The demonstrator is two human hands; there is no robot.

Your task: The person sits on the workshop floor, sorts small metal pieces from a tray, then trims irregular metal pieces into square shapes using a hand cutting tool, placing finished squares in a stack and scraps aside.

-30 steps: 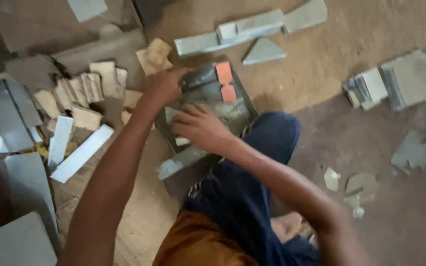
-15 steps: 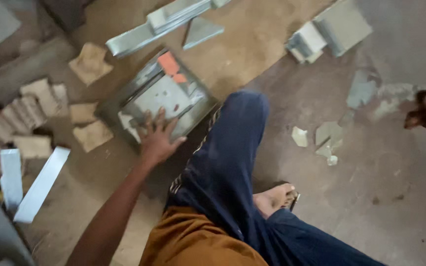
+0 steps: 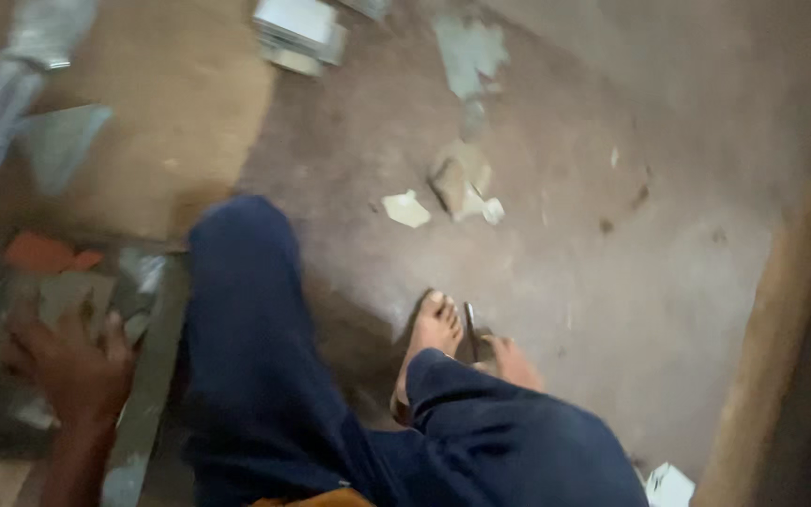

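Frame is motion-blurred. Left hand (image 3: 72, 361) at lower left of frame, palm down, fingers spread flat on a stack of grey tile pieces (image 3: 68, 300). Pressing, not gripping; nothing clenched in it. An orange tile shard (image 3: 44, 253) lies on the stack's upper edge, just above the fingertips. A long grey strip (image 3: 147, 376) runs down the stack's right side, touching the person's dark blue trouser leg (image 3: 246, 357).

Right hand not visible in the frame.

Person sits on the floor (image 3: 612, 282); bare foot (image 3: 434, 333) at lower centre, a thin dark metal tool (image 3: 470, 330) just beside the toes, with what looks like a second foot (image 3: 518, 361) right of it.

Loose tile chips (image 3: 462, 188) at centre of frame, well apart from the hand. Small pile of cut tiles (image 3: 298, 33) at top centre. Grey tile strips (image 3: 11, 113) at upper left. White scrap (image 3: 670, 486) at bottom right edge.
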